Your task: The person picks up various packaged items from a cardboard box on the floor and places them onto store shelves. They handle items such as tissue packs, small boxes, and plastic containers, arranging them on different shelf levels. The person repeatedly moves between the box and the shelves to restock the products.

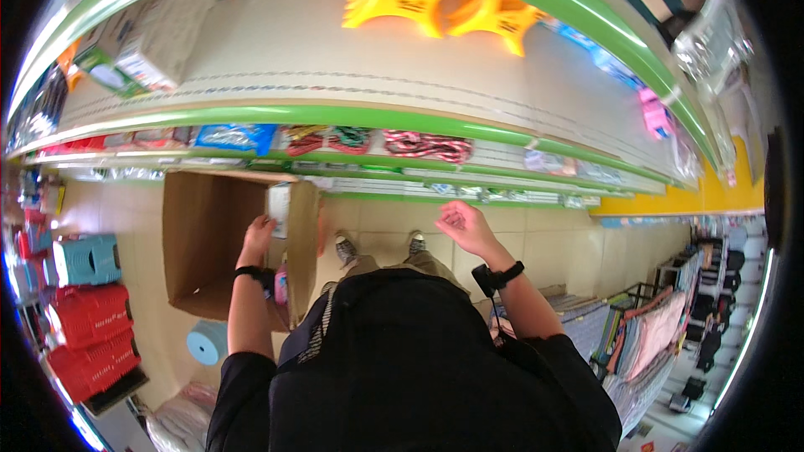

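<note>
My left hand [259, 238] reaches into a large open cardboard box [303, 251] at the left. Its fingertips are at the edge of a white carton [279, 208] standing against the box's inner right side. Whether they grip the carton cannot be made out. Below, partly hidden by the wrist, a pink item [281, 289] lies along the same side. My right hand [465, 227] is raised over the floor in front of the lower shelves, its fingers loosely curled and nothing visible in it. Both wrists carry black bands.
Green-edged shelving [352, 114] spans the front, bearing yellow plastic pieces [408, 0], white boxes [157, 44] and bundled cords [428, 145]. Red cases [94, 314] and a blue round stool [208, 342] are at left. Folded textiles [653, 333] are stacked at right.
</note>
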`<move>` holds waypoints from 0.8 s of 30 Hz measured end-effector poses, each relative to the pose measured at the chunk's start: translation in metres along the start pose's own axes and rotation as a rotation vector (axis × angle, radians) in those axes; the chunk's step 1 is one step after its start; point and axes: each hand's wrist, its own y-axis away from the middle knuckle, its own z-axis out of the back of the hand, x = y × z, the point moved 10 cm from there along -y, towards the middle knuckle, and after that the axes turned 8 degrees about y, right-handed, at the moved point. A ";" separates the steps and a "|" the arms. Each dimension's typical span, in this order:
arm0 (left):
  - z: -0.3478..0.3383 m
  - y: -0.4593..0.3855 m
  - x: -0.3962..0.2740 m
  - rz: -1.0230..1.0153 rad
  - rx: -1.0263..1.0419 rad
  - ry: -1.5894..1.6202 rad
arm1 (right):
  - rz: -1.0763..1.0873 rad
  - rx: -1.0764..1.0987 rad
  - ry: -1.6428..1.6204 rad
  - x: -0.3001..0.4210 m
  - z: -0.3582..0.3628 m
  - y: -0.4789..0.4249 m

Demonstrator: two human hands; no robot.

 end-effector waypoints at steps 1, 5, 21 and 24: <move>0.005 -0.005 0.022 0.029 0.007 0.074 | 0.030 -0.050 0.084 -0.005 0.022 -0.002; 0.023 0.054 -0.081 -0.115 -0.172 -0.180 | 0.063 -0.316 0.438 -0.047 0.116 0.013; -0.212 0.281 -0.334 -0.593 0.053 -0.335 | 0.138 -0.328 1.029 -0.199 0.287 -0.059; -0.204 0.293 -0.335 -0.594 0.025 -0.267 | 0.113 -0.408 0.675 -0.117 0.277 -0.021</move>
